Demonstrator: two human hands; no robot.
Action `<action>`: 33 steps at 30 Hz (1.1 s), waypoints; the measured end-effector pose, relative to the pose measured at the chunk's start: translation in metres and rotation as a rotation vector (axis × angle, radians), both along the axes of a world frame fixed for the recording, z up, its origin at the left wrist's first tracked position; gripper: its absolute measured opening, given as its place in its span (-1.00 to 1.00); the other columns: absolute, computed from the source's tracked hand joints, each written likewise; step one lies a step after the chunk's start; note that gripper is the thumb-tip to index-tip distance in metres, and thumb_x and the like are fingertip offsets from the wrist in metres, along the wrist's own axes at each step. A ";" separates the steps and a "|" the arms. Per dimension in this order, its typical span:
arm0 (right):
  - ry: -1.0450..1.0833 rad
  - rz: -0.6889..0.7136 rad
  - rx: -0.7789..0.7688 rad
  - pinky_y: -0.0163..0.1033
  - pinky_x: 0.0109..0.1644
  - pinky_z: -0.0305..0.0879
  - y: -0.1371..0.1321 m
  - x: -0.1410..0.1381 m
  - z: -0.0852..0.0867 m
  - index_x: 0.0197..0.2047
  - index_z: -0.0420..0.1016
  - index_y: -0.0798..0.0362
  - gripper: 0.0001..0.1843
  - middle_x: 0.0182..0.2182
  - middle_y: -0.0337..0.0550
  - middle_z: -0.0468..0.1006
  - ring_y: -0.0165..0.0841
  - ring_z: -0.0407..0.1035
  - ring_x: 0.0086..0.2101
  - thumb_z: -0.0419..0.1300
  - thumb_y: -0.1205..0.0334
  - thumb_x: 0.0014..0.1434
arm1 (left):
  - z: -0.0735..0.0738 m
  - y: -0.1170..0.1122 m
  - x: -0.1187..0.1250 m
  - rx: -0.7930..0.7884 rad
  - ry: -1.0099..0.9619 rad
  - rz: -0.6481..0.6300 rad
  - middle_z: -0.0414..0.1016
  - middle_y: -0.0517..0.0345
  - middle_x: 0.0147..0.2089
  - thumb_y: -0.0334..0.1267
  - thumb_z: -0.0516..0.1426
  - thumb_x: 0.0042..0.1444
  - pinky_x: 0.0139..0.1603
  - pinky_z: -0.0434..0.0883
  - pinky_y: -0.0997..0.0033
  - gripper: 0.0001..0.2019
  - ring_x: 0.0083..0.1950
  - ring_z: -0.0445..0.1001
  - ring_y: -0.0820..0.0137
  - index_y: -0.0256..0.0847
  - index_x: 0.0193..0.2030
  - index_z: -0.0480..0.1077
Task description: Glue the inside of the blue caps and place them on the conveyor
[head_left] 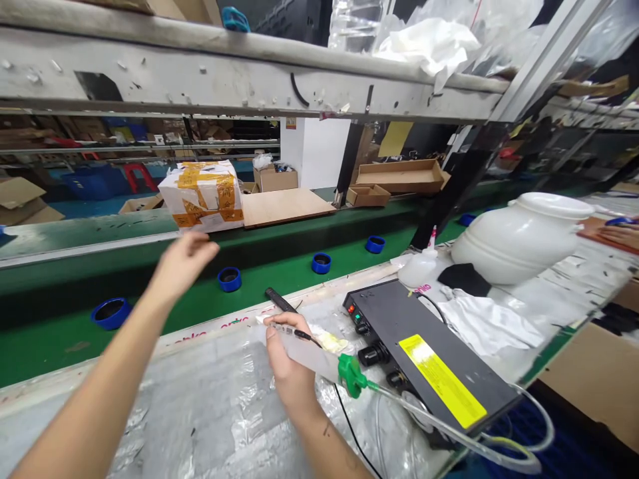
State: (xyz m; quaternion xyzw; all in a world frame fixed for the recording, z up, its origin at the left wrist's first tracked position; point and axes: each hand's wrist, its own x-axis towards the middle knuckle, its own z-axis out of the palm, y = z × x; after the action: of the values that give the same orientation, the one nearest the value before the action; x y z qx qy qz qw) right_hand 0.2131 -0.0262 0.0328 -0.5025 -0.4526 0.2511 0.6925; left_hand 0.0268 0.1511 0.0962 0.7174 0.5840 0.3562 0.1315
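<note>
My right hand (289, 366) is wrapped around a glue-dispensing syringe (314, 356). The syringe has a translucent barrel and a green cap (352, 376), from which a clear air tube (439, 426) runs right. A thin black cable also leads off from my grip. My left hand (187, 263) is raised over the green conveyor belt (279, 283), its bent fingers smeared by motion; I see nothing in them. Nearest to it is a blue round cap with a dark inside (229, 279). Several similar blue caps sit spaced along the belt, one of them (110, 313) left of my forearm.
A black dispenser controller (429, 352) with a yellow label stands at right. Behind it are a squeeze bottle (419, 266), a white jug (519, 233) and a white cloth (489, 322). A taped box (202, 193) sits beyond the belt. A shelf beam (249, 73) crosses overhead.
</note>
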 end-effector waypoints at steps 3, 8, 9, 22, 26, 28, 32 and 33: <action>0.016 -0.028 0.016 -0.17 -0.28 0.50 0.004 0.002 0.001 -0.23 0.57 -0.01 -0.86 -0.38 -0.16 0.65 -0.20 0.57 -0.34 0.28 0.12 0.24 | -0.043 0.010 0.022 -0.127 0.010 0.081 0.46 -0.41 0.23 -0.09 0.44 0.00 0.21 0.44 -0.17 -0.23 0.25 0.47 -0.24 -0.46 0.27 0.33; 0.022 -0.048 0.023 -0.17 -0.33 0.49 0.006 0.005 0.000 -0.22 0.54 -0.03 -0.84 -0.45 -0.20 0.59 -0.23 0.54 -0.42 0.27 0.07 0.26 | -0.087 0.008 0.038 -0.096 -0.039 0.117 0.43 -0.21 0.20 -0.22 0.32 0.04 0.31 0.38 -0.13 -0.42 0.27 0.47 -0.10 -0.23 0.21 0.31; 0.025 -0.042 0.018 -0.17 -0.35 0.48 0.006 0.006 0.000 -0.21 0.54 -0.03 -0.84 -0.44 -0.20 0.60 -0.24 0.53 -0.43 0.27 0.07 0.26 | -0.087 0.000 0.034 -0.079 -0.052 0.096 0.43 -0.15 0.16 -0.22 0.33 0.02 0.29 0.41 -0.06 -0.43 0.23 0.49 -0.04 -0.20 0.17 0.32; -0.050 0.243 -0.011 -0.26 -0.49 0.37 -0.003 0.005 -0.006 -0.14 0.53 -0.03 -0.86 -0.17 -0.10 0.69 -0.38 0.44 -0.53 0.27 0.13 0.27 | -0.102 -0.122 -0.005 -0.209 -0.184 -0.409 0.50 0.03 0.21 -0.23 0.44 -0.08 0.30 0.43 0.06 -0.44 0.26 0.49 0.06 -0.07 0.09 0.41; -0.160 0.203 0.007 -0.14 -0.23 0.52 -0.003 0.005 -0.007 -0.13 0.54 -0.04 -0.88 -0.18 -0.12 0.71 -0.21 0.60 -0.27 0.26 0.19 0.25 | -0.102 -0.119 -0.004 -0.218 -0.186 -0.437 0.59 0.11 0.06 -0.29 0.38 -0.03 0.14 0.49 0.13 -0.51 0.10 0.57 0.13 -0.07 0.06 0.42; -0.180 0.204 0.008 -0.10 -0.14 0.54 -0.002 0.004 -0.007 -0.14 0.54 -0.05 -0.89 -0.19 -0.14 0.71 -0.19 0.62 -0.22 0.26 0.21 0.24 | -0.100 -0.119 -0.005 -0.197 -0.187 -0.452 0.60 0.12 0.07 -0.32 0.39 -0.06 0.16 0.48 0.15 -0.52 0.11 0.57 0.13 -0.07 0.04 0.44; -0.258 0.186 0.008 -0.10 0.00 0.51 -0.002 0.002 -0.009 -0.14 0.55 -0.06 -0.88 -0.19 -0.16 0.73 -0.19 0.64 -0.15 0.29 0.25 0.22 | -0.098 -0.119 -0.005 -0.227 -0.194 -0.458 0.62 0.12 0.09 -0.32 0.40 -0.10 0.16 0.49 0.15 -0.49 0.11 0.59 0.12 -0.07 0.05 0.47; -0.269 0.181 0.011 -0.11 0.02 0.50 -0.002 0.002 -0.010 -0.14 0.56 -0.06 -0.87 -0.18 -0.17 0.73 -0.19 0.64 -0.14 0.30 0.25 0.22 | -0.098 -0.119 -0.005 -0.237 -0.194 -0.453 0.62 0.11 0.09 -0.31 0.40 -0.10 0.15 0.49 0.15 -0.49 0.11 0.59 0.11 -0.07 0.05 0.47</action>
State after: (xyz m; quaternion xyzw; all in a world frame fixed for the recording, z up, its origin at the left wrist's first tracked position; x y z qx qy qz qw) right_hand 0.2153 -0.0284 0.0230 -0.4848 -0.5860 0.2405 0.6031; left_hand 0.0220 0.0322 -0.0020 0.7719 0.4310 0.3140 0.3461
